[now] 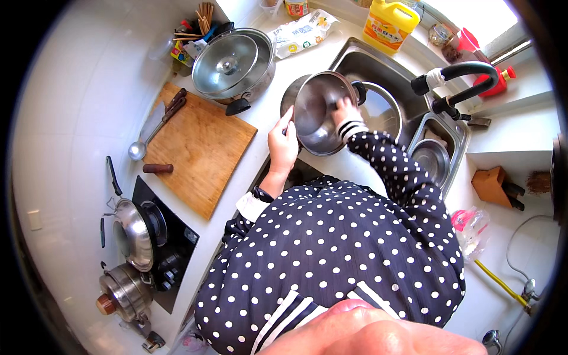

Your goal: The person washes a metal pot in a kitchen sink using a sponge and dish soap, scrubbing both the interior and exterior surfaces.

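A stainless-steel pot (317, 106) with a dark handle is tipped on its side at the counter's edge by the sink, its mouth facing me. My left hand (284, 146) grips it by its left side, with the thumb up along the wall. My right hand (346, 111) is inside the mouth against the inner wall; it is blurred, and I cannot tell whether anything is in its fingers. Behind the pot a round, shiny lid or pan (381, 108) lies in the large basin of the steel sink (355, 55).
A wooden cutting board (204, 151) bears a cleaver (153, 117) and a ladle (138, 150). Nearby stands a large lidded pot (262, 57). The black faucet (466, 66) arches over the sink; a metal bowl (430, 159) sits in the small basin. A wok (135, 235) rests on the stove (177, 266).
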Available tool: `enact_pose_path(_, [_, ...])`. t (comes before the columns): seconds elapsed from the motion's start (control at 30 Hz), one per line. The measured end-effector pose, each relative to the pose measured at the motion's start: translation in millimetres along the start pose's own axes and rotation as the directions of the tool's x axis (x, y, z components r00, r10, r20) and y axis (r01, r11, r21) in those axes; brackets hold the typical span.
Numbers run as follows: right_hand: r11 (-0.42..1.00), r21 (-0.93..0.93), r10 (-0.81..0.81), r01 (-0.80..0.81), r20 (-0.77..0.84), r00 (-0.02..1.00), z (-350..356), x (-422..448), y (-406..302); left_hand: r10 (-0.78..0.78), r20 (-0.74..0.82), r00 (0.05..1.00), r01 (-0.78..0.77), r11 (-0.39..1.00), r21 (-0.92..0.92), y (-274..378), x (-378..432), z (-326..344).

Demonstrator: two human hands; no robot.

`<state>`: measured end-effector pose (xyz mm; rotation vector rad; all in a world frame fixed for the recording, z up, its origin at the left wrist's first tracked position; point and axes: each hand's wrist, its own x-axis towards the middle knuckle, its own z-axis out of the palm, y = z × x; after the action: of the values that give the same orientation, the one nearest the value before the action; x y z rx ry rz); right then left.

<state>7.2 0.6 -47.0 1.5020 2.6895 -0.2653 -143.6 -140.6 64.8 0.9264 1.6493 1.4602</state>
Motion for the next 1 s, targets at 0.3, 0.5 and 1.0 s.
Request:
enact_pose_path(0.3, [0.849,0.46,-0.068,0.259,-0.391,0.918,-63,-86,-34,-0.309,-0.119,0.944,0.186,0.793,-0.581,-2,-28,-10])
enact_pose_path(0.5, [0.87,0.403,-0.023,0.283,-0.54,0.841,-56,-89,-43,-0.319,-0.099,0.942,0.181,0.736,-0.652,-29,-50,-8])
enact_pose_path(1.0, [0.795,0.26,-0.424,0.548,-0.407,0.809,-75,-26,12,-0.249,0.023,0.968,0.239,0.951,0.197,-49,45,-68])
